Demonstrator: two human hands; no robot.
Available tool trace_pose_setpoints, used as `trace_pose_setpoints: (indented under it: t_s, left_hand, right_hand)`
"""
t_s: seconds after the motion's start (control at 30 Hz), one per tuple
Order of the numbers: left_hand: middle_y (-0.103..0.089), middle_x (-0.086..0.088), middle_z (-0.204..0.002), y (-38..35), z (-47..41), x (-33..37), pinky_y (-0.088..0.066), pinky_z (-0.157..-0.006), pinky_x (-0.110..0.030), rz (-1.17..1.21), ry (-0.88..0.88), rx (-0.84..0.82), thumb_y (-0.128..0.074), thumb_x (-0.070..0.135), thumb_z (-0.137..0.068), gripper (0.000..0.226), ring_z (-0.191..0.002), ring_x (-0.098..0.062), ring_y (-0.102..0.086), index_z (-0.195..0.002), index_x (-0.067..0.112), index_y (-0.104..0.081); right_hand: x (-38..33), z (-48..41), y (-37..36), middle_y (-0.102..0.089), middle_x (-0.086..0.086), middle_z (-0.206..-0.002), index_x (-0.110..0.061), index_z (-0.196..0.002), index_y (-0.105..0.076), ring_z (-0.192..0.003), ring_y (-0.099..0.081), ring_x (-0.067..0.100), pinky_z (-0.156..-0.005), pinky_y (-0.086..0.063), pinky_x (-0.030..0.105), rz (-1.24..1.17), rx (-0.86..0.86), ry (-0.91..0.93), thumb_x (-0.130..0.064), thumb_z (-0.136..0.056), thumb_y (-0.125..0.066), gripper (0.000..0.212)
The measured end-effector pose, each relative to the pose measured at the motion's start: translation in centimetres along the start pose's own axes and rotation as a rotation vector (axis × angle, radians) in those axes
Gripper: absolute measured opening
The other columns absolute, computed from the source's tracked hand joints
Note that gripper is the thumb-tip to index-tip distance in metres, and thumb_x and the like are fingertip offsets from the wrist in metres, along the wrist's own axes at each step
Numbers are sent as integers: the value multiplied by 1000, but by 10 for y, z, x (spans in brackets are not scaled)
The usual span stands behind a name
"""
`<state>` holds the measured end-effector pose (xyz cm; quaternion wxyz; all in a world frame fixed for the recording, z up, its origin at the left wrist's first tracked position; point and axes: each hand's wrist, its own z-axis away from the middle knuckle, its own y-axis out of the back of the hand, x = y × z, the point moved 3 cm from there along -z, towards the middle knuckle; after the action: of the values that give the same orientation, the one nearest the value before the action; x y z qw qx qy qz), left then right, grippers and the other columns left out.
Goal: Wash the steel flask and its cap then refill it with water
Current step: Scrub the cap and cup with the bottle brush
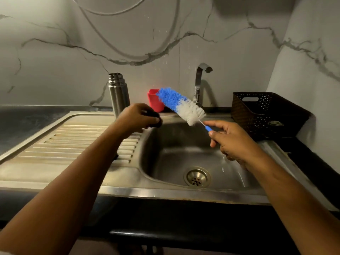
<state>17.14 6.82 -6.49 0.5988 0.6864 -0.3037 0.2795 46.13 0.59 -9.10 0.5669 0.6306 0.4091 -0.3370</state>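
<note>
The steel sink (pixel 165 144) is set into a dark counter (pixel 22 122), with its basin toward the right and a ribbed drainboard (pixel 73 142) running off to the basin's left. The steel flask (pixel 118 94) stands upright and uncapped at the sink's back edge, behind the left corner of the basin where the drainboard begins, its threaded neck bare. Just in front of the flask, above the basin's left rim, the left hand (pixel 137 116) curls around a small dark object that looks like the cap (pixel 155 120); most of it is hidden by the fingers. Over the right side of the basin the right hand (pixel 233 138) pinches the thin blue handle of a bottle brush (pixel 181 105) between thumb and fingers, the other fingers folded in. The brush slants up and to the left across the back of the basin, its bristles white near the handle and blue at the tip, clear of the left hand and the flask. A red cup (pixel 155 100) sits on the back rim of the sink behind the brush tip, and the tap (pixel 199 81) rises from the same rim to its right. A black perforated basket (pixel 266 111) rests on the counter by the sink's right rear corner. The drain (pixel 196 177) shows in the basin floor.
</note>
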Motion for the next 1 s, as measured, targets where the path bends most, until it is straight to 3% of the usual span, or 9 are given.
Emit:
trace_pose_setpoints:
  t_s: [0.1,0.23,0.33,0.47,0.63,0.77,0.87,1.0]
  left_hand:
    - [-70,-6,-111,-63,3,19,-61,-71,-29,345,61,-111,-77,16,-91,36,-98,-23,-72,-125,19,-63]
    - [-73,-14,-112,-125,-15,10,-63,-72,-37,543,189,-147,-81,11,-88,41,-100,-28,-73,-126,13,-64]
    - [-72,-12,-112,-141,-25,0,-63,-64,-34,555,224,-130,-83,16,-87,42,-99,-28,-73,-124,13,-63]
    - [-75,-12,-106,-141,-31,-3,-64,-70,-36,601,202,-71,-82,16,-89,37,-91,-25,-74,-121,7,-68]
    - [-76,-15,-99,-144,-34,-4,-61,-67,-30,580,150,-83,-84,15,-86,36,-76,-18,-73,-117,4,-71]
    - [-75,-18,-107,-138,-37,-19,-63,-73,-36,561,189,-93,-84,18,-87,37,-89,-25,-74,-118,6,-70]
    - [-74,-14,-109,-139,-39,-23,-63,-71,-35,526,229,-94,-82,19,-89,35,-96,-27,-74,-119,7,-68]
    - [-76,-15,-107,-153,-34,-9,-63,-68,-31,512,218,-236,-81,20,-89,33,-92,-24,-76,-117,6,-70]
  right_hand:
    - [4,-1,12,-66,5,-76,-33,-139,-62,-36,-45,-1,-38,-32,15,111,42,21,-14,-105,-53,40]
    - [10,6,38,-63,-11,-73,-35,-135,-65,-60,-58,0,-58,-39,18,352,82,73,-17,-105,-54,36]
    - [4,11,62,-59,-19,-76,-38,-132,-67,-72,-59,5,-62,-41,20,555,118,88,-22,-104,-54,35]
    - [-22,22,74,-68,-12,-82,-43,-125,-70,-75,-67,15,-72,-57,37,724,68,79,-23,-102,-55,34]
    - [-17,-11,17,-70,2,-120,-40,-130,-68,-93,-65,22,-83,-56,39,905,-41,47,-19,-100,-56,38]
    - [-17,-17,23,-70,3,-127,-37,-134,-67,-103,-65,25,-86,-54,37,861,36,52,-19,-102,-55,38]
    - [-29,-9,38,-70,-1,-123,-37,-130,-69,-95,-65,21,-78,-48,32,850,23,71,-19,-102,-55,36]
    - [-25,-19,5,-70,3,-125,-35,-128,-70,-104,-65,26,-82,-50,32,995,-41,57,-19,-99,-58,36]
